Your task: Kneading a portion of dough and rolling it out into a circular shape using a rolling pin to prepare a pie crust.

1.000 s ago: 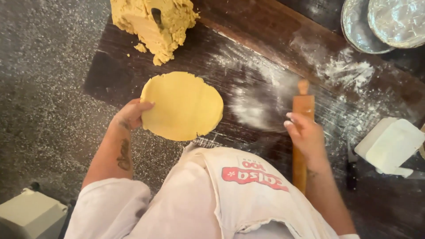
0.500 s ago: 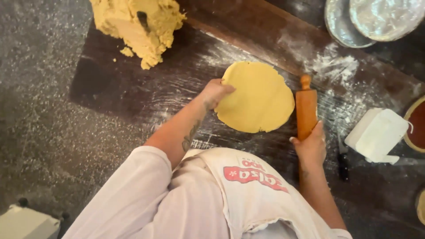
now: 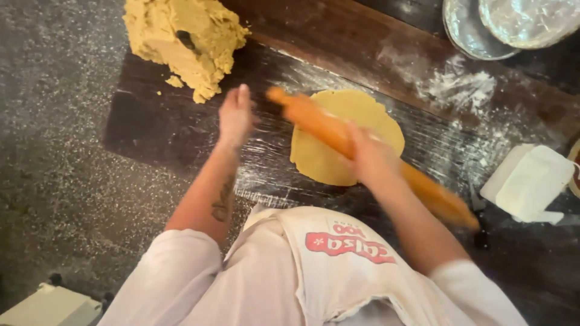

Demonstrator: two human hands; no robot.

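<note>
Dough disc (image 3: 338,142) lies flat mid-board, flour streaks around it. Our right hand (image 3: 370,154) grips the wooden rolling pin (image 3: 338,136) at its middle, pin slanted across the disc, far tip past its left edge. Our left hand (image 3: 235,115) hangs open-fingered, blurred, holding nothing, just left of the disc. Dough lump (image 3: 187,39) sits at the dark board's (image 3: 157,130) far-left corner, well apart. White box (image 3: 528,184) near right edge.
</note>
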